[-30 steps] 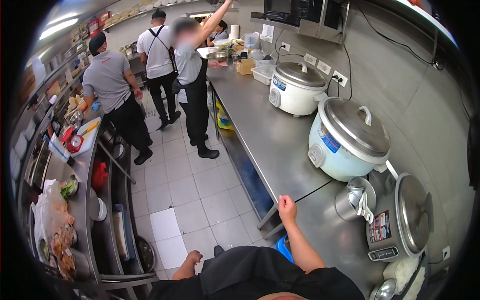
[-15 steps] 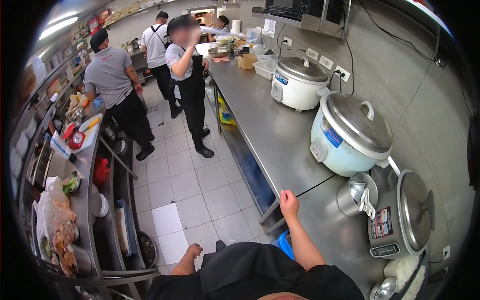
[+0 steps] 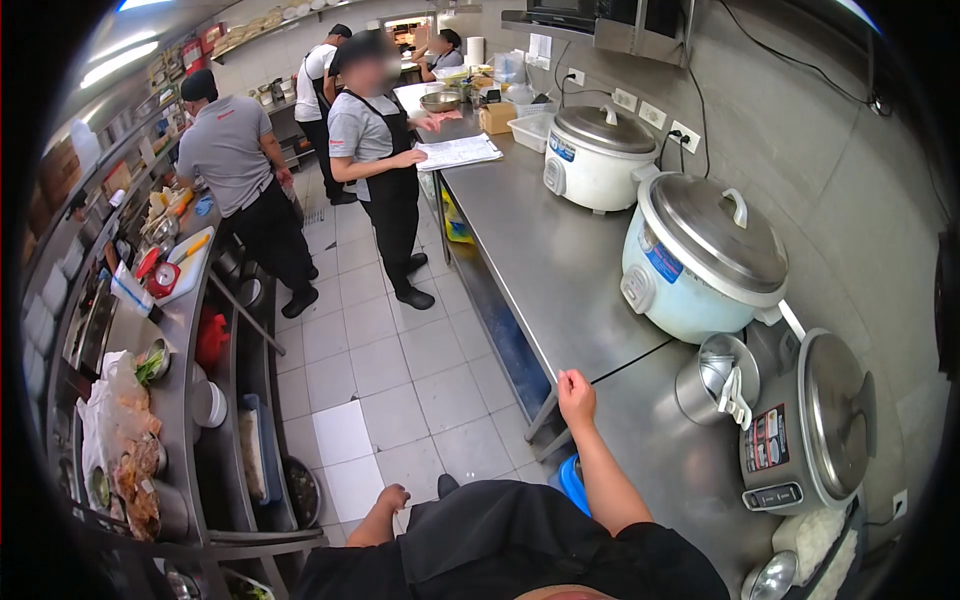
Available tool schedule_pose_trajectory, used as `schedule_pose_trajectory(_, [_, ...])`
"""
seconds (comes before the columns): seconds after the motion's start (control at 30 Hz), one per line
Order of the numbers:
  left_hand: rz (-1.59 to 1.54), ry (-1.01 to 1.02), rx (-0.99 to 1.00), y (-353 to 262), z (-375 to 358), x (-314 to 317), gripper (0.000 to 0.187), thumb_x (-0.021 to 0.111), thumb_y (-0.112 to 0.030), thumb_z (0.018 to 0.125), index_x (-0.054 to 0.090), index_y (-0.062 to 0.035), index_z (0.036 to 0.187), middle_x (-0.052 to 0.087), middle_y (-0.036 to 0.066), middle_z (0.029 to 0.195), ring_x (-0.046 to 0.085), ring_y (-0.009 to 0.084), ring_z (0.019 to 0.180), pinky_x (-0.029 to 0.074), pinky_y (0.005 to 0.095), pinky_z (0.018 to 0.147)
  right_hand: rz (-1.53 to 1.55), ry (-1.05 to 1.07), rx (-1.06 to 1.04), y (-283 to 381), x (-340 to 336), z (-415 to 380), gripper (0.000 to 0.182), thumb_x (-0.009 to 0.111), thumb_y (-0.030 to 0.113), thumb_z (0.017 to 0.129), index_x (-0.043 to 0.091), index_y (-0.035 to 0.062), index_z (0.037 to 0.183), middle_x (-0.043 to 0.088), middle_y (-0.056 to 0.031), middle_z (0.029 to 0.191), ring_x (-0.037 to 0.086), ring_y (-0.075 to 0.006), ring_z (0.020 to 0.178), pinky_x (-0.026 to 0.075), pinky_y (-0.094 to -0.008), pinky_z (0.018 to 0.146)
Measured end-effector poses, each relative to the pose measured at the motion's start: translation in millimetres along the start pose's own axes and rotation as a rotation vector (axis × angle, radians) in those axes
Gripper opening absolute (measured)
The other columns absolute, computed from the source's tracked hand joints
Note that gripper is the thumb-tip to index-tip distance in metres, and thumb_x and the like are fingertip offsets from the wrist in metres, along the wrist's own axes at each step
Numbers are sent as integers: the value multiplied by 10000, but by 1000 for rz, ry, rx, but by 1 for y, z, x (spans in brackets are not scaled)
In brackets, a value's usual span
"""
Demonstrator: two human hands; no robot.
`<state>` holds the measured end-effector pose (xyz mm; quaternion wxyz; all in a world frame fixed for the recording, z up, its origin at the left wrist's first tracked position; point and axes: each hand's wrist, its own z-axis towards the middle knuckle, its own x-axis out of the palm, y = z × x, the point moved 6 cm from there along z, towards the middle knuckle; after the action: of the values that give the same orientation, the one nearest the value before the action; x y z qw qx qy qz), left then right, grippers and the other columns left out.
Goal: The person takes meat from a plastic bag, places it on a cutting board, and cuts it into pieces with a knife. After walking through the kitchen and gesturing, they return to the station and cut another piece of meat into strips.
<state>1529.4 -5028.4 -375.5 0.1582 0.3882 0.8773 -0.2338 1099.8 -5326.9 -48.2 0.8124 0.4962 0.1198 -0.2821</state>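
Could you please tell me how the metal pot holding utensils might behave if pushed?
The pot would probably slide, since it stands upright on a smooth-looking counter. Its utensils might rattle or shift, as their handles lean over the rim. The metal wall looks stiff, so should hardly flex.

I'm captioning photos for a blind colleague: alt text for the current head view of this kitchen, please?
The wearer's right grip is by the edge of a steel counter bearing three lidded cookers; the left grip is above tiled floor. Beyond, a co-worker handles papers.
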Motion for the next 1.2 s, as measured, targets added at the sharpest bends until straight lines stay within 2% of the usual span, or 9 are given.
schedule_pose_trajectory(0.17, [-27, -40, 33, -5, -1, 4, 485, 697, -115, 746, 704, -146, 1230, 541, 202, 1431, 698, 335, 1074, 615, 383, 836, 66, 86, 106, -8, -8, -3, 264, 636, 256, 951, 616, 46, 793, 617, -148, 707, 603, -359, 663, 461, -455, 607])
schedule_pose_trajectory(0.23, [242, -74, 210, -23, -10, 12, 487, 679, -159, 770, 687, -120, 1255, 662, 212, 1254, 726, 319, 990, 612, 380, 798, 71, 93, 67, -3, -16, -7, 272, 636, 256, 952, 605, 42, 788, 610, -148, 704, 596, -354, 665, 457, -455, 606])
schedule_pose_trajectory(0.3, [-270, -220, -127, -30, -37, 8, 503, 643, -214, 807, 655, -70, 1289, 739, 200, 988, 742, 304, 853, 598, 384, 768, 77, 90, 68, -6, -26, -14, 279, 635, 251, 955, 595, 37, 780, 604, -148, 703, 590, -352, 666, 452, -454, 602])
schedule_pose_trajectory(0.33, [-247, -238, -73, -34, -39, 13, 541, 613, -269, 830, 625, -32, 1316, 736, 177, 794, 732, 291, 737, 581, 388, 754, 87, 87, 53, -7, -30, -18, 276, 633, 246, 958, 594, 38, 781, 602, -149, 704, 587, -353, 663, 450, -452, 599])
schedule_pose_trajectory(0.6, [-264, -265, -66, -32, -52, 91, 532, 638, -311, 819, 655, -73, 1294, 725, 224, 1089, 696, 353, 1032, 541, 412, 923, 113, 73, 32, -4, -68, -38, 270, 614, 236, 977, 590, 45, 788, 588, -152, 698, 575, -351, 640, 443, -446, 589])
schedule_pose_trajectory(0.77, [-111, -286, -1, 0, -57, 120, 544, 639, -334, 801, 670, -65, 1273, 731, 209, 1082, 702, 358, 1015, 547, 405, 924, 108, 54, 43, -9, -87, -56, 284, 618, 247, 979, 586, 41, 785, 589, -154, 697, 576, -350, 641, 445, -446, 592])
schedule_pose_trajectory(1.03, [-378, -339, -108, 40, -98, 142, 529, 634, -290, 812, 656, -59, 1287, 751, 158, 886, 732, 262, 785, 575, 393, 759, 83, -34, 87, -17, -125, -96, 276, 618, 270, 976, 627, 34, 833, 618, -137, 705, 605, -337, 671, 483, -434, 642])
schedule_pose_trajectory(1.17, [-525, -334, -109, 59, -114, 185, 519, 650, -308, 812, 665, -63, 1269, 746, 182, 968, 731, 291, 856, 566, 419, 823, -233, -114, 25, -12, -156, -119, 156, 633, 229, 923, 645, 74, 905, 655, -98, 911, 625, -298, 877, 485, -433, 786])
schedule_pose_trajectory(1.2, [-533, -323, -112, 66, -119, 201, 519, 650, -308, 812, 665, -63, 1269, 746, 182, 968, 731, 291, 856, 566, 419, 823, -346, -29, 78, -22, -160, -123, 156, 636, 219, 899, 659, 95, 992, 665, -92, 1089, 611, -299, 1059, 449, -472, 936])
